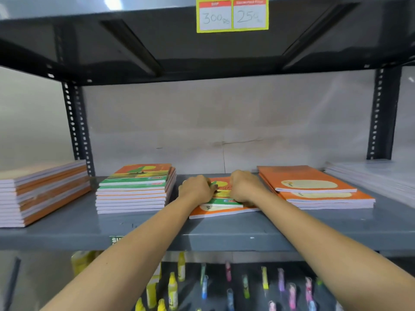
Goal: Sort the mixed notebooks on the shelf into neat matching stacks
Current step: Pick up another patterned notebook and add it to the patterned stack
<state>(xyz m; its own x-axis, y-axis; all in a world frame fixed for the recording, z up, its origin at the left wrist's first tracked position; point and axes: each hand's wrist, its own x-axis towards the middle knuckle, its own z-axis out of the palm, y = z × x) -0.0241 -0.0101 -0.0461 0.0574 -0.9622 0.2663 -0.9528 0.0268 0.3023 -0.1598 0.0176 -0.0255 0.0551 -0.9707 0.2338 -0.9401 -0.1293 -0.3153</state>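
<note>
On the grey shelf a small middle pile lies before me: a green-and-orange notebook on top of a plain orange notebook. My left hand and my right hand both grip the green-and-orange notebook, one on each side of it. To the left stands a neat stack of green-and-orange notebooks. To the right lies a low stack of plain orange notebooks. How many notebooks lie under my hands is hidden.
A tall orange-spined stack sits at the far left, and pale plastic-wrapped pads at the far right. Slotted posts stand at the back. A yellow price tag hangs overhead. Bottles and pens fill the shelf below.
</note>
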